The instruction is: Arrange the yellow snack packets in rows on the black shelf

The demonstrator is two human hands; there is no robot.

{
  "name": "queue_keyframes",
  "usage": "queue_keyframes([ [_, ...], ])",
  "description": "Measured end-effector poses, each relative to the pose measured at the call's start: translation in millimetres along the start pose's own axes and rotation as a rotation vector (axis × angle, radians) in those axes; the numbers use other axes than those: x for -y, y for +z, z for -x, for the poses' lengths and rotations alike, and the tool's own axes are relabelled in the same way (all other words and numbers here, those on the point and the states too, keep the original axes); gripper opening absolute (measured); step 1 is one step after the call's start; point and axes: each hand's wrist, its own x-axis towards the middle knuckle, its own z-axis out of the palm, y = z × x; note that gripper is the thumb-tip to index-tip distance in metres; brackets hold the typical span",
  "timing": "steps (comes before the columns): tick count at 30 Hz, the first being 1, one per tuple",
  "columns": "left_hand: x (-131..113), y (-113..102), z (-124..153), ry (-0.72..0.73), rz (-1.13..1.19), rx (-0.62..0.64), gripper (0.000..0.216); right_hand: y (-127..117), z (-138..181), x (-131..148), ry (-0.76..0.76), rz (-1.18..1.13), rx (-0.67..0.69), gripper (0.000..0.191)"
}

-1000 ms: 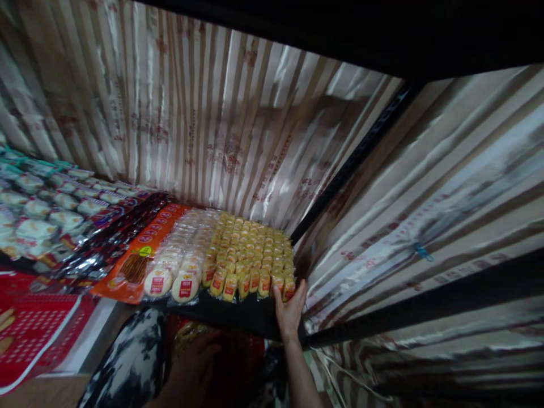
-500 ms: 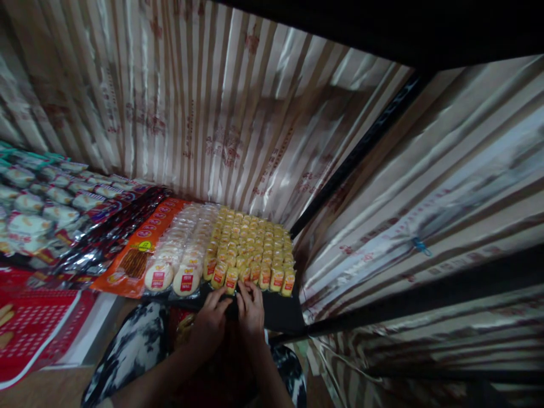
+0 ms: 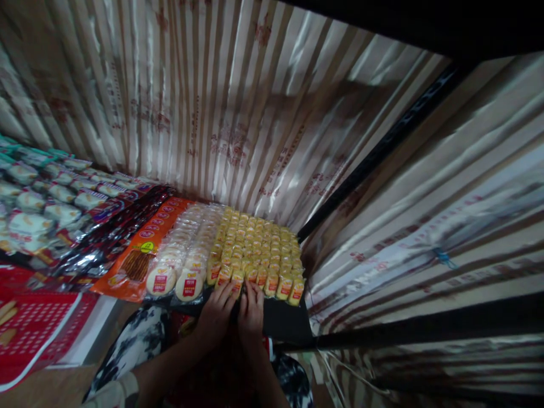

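Small yellow-wrapped snack packs [image 3: 255,241] with red and white labels stand in tight rows at the end of a dark shelf. My left hand [image 3: 217,310] lies at the front row, its fingers stretched forward against the lower part of a snack pack [image 3: 237,277]. Close beside it, my right hand [image 3: 251,313] reaches to the same row, fingertips touching the packs just to the right. Both hands have their fingers extended, and neither lifts a pack. Left of the yellow rows, round white crackers [image 3: 189,285] in clear wrap stand in two lines.
An orange snack bag [image 3: 131,272], dark glossy packets [image 3: 106,232] and white-and-teal packets [image 3: 29,199] continue to the left. Lower left is a red perforated basket [image 3: 46,323]. A striped sheet wall [image 3: 238,107] rises behind, and a black post [image 3: 361,175] slants at the right corner.
The camera view has shifted slightly, moving the shelf's right end rightward in the picture. My left hand's fingers have moved forward onto the front packs; the right hand stays at the row.
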Motion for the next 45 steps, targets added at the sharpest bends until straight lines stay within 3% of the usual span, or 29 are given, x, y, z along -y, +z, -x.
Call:
queue_keyframes([
  [5, 2.8, 3.5, -0.2, 0.039, -0.007, 0.041, 0.048, -22.0, -14.6, 4.1, -0.079, 0.109, -0.034, 0.038],
  [9, 3.0, 4.4, 0.3, 0.059, 0.005, 0.058, 0.051, -32.1, -66.4, 23.9, -0.228, 0.229, 0.029, 0.038],
  [12, 2.9, 7.3, 0.7, 0.054, -0.002, 0.023, 0.053, -23.2, -115.9, 43.4, -0.273, 0.339, 0.189, 0.044],
  [16, 4.0, 9.2, -0.4, 0.078, -0.024, -0.004, 0.056, -0.3, -155.9, 52.6, -0.159, 0.406, 0.452, 0.053],
  [20, 4.6, 10.7, -1.2, 0.079, -0.020, 0.003, 0.057, 13.4, -159.7, 47.3, -0.011, 0.419, 0.662, 0.059],
  [25, 4.7, 14.2, -0.7, 0.076, -0.052, 0.000, 0.055, 23.5, -162.5, 58.4, -0.052, 0.417, 0.545, 0.059],
  [31, 3.7, 8.5, -3.3, 0.082, -0.090, -0.020, 0.058, 41.1, -166.9, 67.1, -0.060, 0.398, 0.673, 0.059],
  [34, 2.8, 11.4, -2.4, 0.083, -0.139, -0.095, 0.059, 37.3, -169.8, 60.6, -0.005, 0.423, 0.594, 0.061],
  [37, 2.2, 16.4, -0.7, 0.096, -0.163, -0.146, 0.060, 30.3, -172.8, 52.2, 0.057, 0.442, 0.644, 0.062],
  [42, 1.9, 18.1, -0.9, 0.097, -0.176, -0.150, 0.065, 25.0, -176.0, 42.4, 0.099, 0.469, 0.577, 0.064],
  [45, 1.8, 17.0, -0.9, 0.098, -0.180, -0.150, 0.067, 22.9, -178.6, 36.3, 0.132, 0.472, 0.607, 0.065],
])
